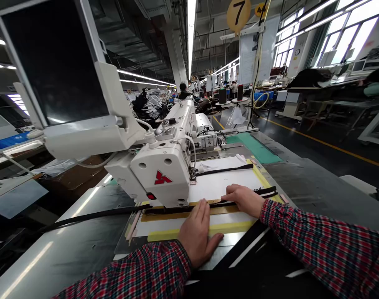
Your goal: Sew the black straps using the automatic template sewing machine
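My left hand (pixel 198 232) lies flat on a white sewing template (pixel 164 226) edged with yellow tape, its fingertips close to a black strap (pixel 189 209). My right hand (pixel 243 200) presses down on the same strap, and neither hand grips anything. The strap runs along a slot in the template, passes under the white industrial sewing machine head (pixel 160 172), and trails off left across the table. The machine's needle area is hidden behind its housing. A second, thinner black strip (pixel 223 169) lies farther along the template.
A dark monitor (pixel 52 62) on a white arm stands left of the machine. Black fabric (pixel 242 265) lies below my arms. Beyond are a green mat (pixel 254 147), thread cones (pixel 222 95), a seated person (pixel 183 91), and rows of workstations.
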Action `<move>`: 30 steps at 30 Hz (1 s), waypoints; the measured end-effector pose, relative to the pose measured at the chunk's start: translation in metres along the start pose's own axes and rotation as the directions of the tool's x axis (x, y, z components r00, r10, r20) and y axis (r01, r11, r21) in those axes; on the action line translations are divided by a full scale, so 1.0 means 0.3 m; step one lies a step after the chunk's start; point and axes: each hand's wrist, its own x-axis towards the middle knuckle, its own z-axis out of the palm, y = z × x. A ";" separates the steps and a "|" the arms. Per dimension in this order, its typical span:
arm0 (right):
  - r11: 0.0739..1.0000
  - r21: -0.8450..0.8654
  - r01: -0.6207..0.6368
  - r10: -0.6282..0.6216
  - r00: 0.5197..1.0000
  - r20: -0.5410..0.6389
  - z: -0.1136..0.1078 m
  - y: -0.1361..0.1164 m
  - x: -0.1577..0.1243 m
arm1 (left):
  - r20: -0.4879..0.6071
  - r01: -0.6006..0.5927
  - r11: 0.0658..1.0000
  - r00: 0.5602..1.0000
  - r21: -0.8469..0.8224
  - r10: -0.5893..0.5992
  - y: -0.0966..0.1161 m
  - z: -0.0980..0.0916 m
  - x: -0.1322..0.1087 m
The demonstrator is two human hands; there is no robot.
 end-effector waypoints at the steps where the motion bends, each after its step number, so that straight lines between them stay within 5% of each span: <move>1: 1.000 0.024 -0.001 0.001 1.000 -0.012 0.001 0.004 0.000 | 0.000 0.026 1.000 1.000 0.016 -0.026 -0.006 -0.004 -0.008; 7: 0.998 0.011 0.058 -0.056 0.989 -0.134 0.009 -0.016 -0.026 | 0.015 -0.013 1.000 1.000 0.017 0.013 -0.035 -0.005 -0.014; 19: 0.848 -0.501 0.171 -0.174 0.984 0.041 0.075 -0.098 -0.033 | 0.054 -0.103 0.989 0.993 -0.107 0.109 -0.026 0.010 0.057; 23: 0.868 -0.458 0.191 -0.191 0.980 0.048 0.060 -0.082 -0.035 | 0.072 -0.126 0.983 0.988 -0.136 0.136 -0.027 0.018 0.069; 30: 0.982 -0.108 0.156 -0.169 0.977 -0.127 0.011 -0.029 -0.070 | 0.048 -0.137 0.981 0.988 -0.139 0.145 -0.039 0.031 0.056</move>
